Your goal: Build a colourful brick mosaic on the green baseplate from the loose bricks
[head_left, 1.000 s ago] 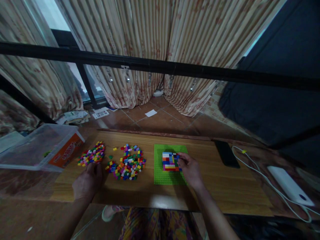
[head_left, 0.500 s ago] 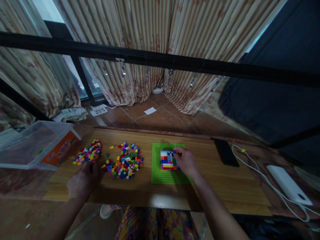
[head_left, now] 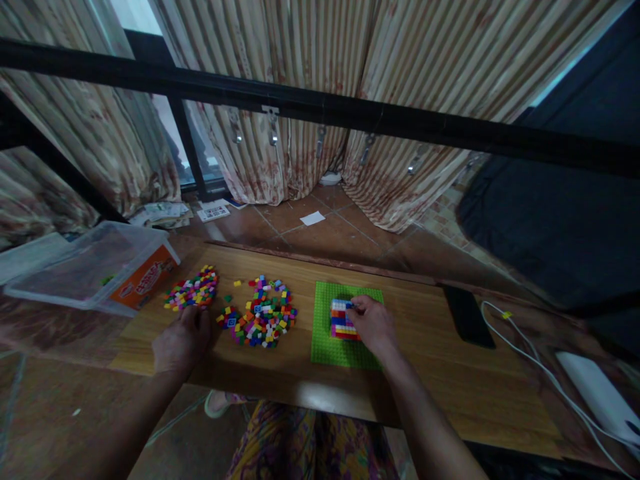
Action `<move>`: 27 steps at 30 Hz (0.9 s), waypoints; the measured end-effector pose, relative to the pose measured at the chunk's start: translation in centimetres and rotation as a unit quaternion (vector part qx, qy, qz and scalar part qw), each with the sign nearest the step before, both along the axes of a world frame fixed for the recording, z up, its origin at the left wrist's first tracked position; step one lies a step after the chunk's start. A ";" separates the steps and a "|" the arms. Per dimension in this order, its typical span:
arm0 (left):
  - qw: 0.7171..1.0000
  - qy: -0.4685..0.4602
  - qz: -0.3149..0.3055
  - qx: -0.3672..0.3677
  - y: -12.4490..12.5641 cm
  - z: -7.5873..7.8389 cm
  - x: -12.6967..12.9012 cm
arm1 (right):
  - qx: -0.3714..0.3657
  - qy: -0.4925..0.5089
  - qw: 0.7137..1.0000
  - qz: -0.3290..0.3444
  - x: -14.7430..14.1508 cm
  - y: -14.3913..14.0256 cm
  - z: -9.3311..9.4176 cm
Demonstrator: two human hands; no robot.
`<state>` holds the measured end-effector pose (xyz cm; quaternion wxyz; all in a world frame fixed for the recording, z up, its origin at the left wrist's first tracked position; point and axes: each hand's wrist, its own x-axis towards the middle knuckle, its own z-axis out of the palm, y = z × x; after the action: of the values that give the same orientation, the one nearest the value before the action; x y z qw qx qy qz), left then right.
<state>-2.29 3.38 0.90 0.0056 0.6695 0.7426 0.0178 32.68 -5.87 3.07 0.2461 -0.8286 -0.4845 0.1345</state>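
A multicoloured block of toy bricks [head_left: 341, 323] stands on the green baseplate [head_left: 321, 343]. My right hand [head_left: 373, 323] reaches over its right side, thumb and fingers closed at the top by a small blue brick; they hide that side of the block. On the left, my left hand [head_left: 184, 340] rests at the near edge of a pile of small loose bricks [head_left: 195, 288]. Its fingers are curled together, and whatever is between them is hidden. A second, wider pile of mixed bricks [head_left: 267, 320] lies between that hand and the baseplate.
A clear plastic box [head_left: 95, 267] with an orange label stands at the left end of the wooden table [head_left: 295, 380]. To the right lie a black phone [head_left: 469, 316], a white cable [head_left: 525, 353] and a white power bank [head_left: 595, 390]. A black rail [head_left: 320, 107] crosses beyond the table.
The view has swung left, so everything appears further right. My right hand stays at the block's right side, and my left hand stays by the left pile.
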 end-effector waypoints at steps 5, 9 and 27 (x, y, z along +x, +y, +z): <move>1.000 -0.012 -0.008 0.012 0.0 -0.3 -0.1 | 0.035 0.059 0.998 0.012 0.3 -0.2 -0.6; 1.000 -0.019 -0.013 0.014 -0.1 -0.5 -0.2 | 0.062 0.099 0.993 0.026 1.1 -0.7 -0.7; 0.999 -0.037 -0.002 -0.013 -0.1 -0.1 0.0 | 0.072 0.054 0.995 0.045 3.1 0.3 -3.4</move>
<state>-2.30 3.24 0.83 0.0422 0.6697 0.7407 0.0328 35.78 -5.59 -0.36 0.3244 -0.7777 -0.5157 0.1547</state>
